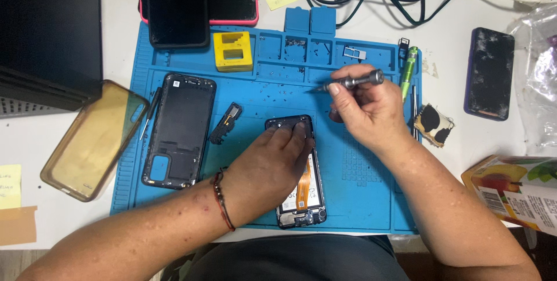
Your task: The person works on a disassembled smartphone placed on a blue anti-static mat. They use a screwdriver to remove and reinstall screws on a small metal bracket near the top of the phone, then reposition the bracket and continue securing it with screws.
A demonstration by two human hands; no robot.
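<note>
Left hand (272, 162) presses flat, fingers spread, on the opened phone (299, 191) lying mid blue mat (365, 194), steadying it. Right hand (362, 107) grips a grey screwdriver (351, 82), tip raised clear above the phone. Detached back frame (178, 130) lies left.

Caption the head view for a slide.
Left hand steadies an opened phone on a blue mat; right hand holds a screwdriver.

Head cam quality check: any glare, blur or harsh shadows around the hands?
Head view: even, soft light; only faint shadows under the left hand on the opened phone. Right hand and the screwdriver are sharp, with no motion blur. Mild sheen on the amber phone case; the blue mat shows no glare. Slight wide-angle bending at the edges.
</note>
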